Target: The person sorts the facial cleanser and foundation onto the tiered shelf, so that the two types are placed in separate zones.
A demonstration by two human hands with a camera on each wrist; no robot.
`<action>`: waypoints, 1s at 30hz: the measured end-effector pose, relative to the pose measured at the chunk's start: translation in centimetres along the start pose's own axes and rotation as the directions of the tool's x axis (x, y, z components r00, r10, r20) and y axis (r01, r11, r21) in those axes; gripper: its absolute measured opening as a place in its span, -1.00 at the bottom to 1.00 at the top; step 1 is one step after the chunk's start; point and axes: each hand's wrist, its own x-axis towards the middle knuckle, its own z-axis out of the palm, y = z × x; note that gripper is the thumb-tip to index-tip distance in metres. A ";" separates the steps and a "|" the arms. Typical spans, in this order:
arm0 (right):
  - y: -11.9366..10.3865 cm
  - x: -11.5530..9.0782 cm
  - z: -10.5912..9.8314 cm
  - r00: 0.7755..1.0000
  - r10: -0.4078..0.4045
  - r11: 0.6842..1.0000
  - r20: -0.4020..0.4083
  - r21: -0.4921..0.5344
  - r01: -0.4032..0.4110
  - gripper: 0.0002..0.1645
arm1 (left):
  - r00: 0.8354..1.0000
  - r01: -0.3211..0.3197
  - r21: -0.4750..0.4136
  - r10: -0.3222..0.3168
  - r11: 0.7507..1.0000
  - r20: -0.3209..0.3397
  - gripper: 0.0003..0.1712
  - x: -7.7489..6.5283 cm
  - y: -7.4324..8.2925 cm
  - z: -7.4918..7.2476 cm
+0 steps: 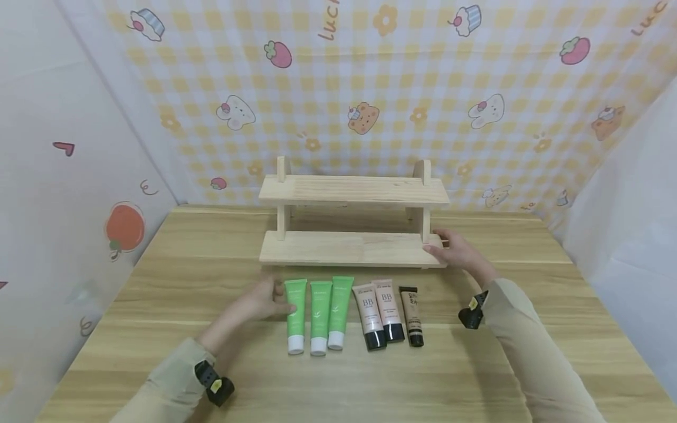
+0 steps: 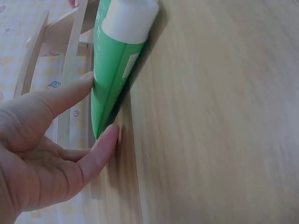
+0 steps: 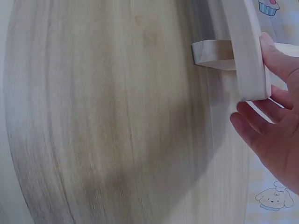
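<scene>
A patterned cloth hangs behind everything, probably as a plain-purpose backdrop for the work area. Before it spreads the wooden desk, whose flat top lets all the tubes lie within reach of both hands.

The two-tier wooden shelf stands toward the back, its long boards facing the person, which leaves the near side free for the tubes. The right hand holds the right end of its lower board, thumb on top and fingers curled about the end; that grip seems meant to steady the light frame.

The left hand is partly spread around the flat end of the leftmost green tube: the thumb touches it and a fingertip lies beside its tail, without a clear pinch. This tube lies on the desk in front of the shelf.

Beside it rest the middle green tube and the right green tube, white caps toward the person. Next come two pink BB tubes, side by side with black caps nearest, then a slimmer brown tube. The row appears grouped by kind, perhaps so each is easy to single out.
</scene>
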 end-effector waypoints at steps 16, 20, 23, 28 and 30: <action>-0.9 -0.1 -0.9 0.985 0.134 0.989 0.105 0.055 -0.140 -0.07 | 0.990 0.113 -0.151 -0.098 0.982 0.102 -0.77 0.3 1.4 1.4; -1.2 0.1 -1.0 0.976 0.165 0.983 0.139 0.055 -0.174 -0.06 | 0.992 0.102 -0.194 -0.085 0.976 0.096 -0.77 0.1 1.1 1.7; -1.5 0.1 -1.1 0.972 0.177 0.982 0.156 0.044 -0.186 -0.07 | 0.992 0.108 -0.222 -0.090 0.969 0.091 -0.75 -0.1 0.9 1.8; -1.8 0.0 -1.2 0.971 0.189 0.980 0.145 0.031 -0.195 -0.07 | 0.992 0.099 -0.260 -0.076 0.961 0.099 -0.64 -0.4 0.8 1.6; -1.8 0.1 -1.3 0.971 0.193 0.979 0.138 0.039 -0.200 -0.05 | 0.993 0.092 -0.267 -0.068 0.959 0.100 -0.61 -0.5 0.7 1.5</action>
